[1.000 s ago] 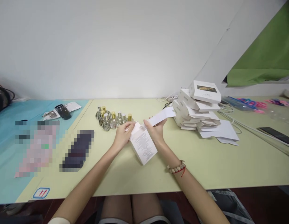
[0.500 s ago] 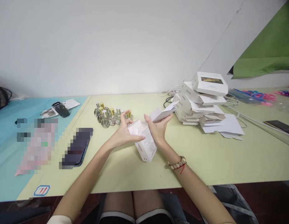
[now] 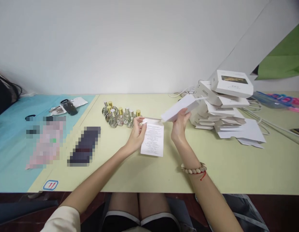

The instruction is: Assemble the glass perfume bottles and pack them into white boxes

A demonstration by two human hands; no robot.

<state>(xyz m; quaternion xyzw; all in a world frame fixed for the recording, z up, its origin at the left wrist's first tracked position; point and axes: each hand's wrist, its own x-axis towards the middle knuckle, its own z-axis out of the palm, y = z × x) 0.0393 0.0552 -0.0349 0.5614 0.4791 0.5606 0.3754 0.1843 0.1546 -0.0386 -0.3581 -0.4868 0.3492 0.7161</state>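
My left hand (image 3: 137, 137) pinches the upper left edge of a small white carton (image 3: 152, 141), whose printed side faces me. Its top looks open, with a flap (image 3: 151, 120) along the far edge. To the right of the carton, my right hand (image 3: 180, 127) grips a folded sheet of white card (image 3: 179, 108) between thumb and fingers. The card is held up at a slant, apart from the carton. Beyond my left hand stands a cluster of small glass bottles (image 3: 120, 119) with gold and silver caps.
A leaning pile of white cartons (image 3: 219, 106) stands at the right, with flat white card (image 3: 241, 132) beneath. White cables (image 3: 272, 124) run past it. A dark phone (image 3: 85, 146), a pinkish packet (image 3: 46, 141) and a dark jar (image 3: 69, 107) lie at the left.
My right hand has come off the carton and moved right and up with the folded card. The carton has turned more upright in my left hand, its printed side now towards me.
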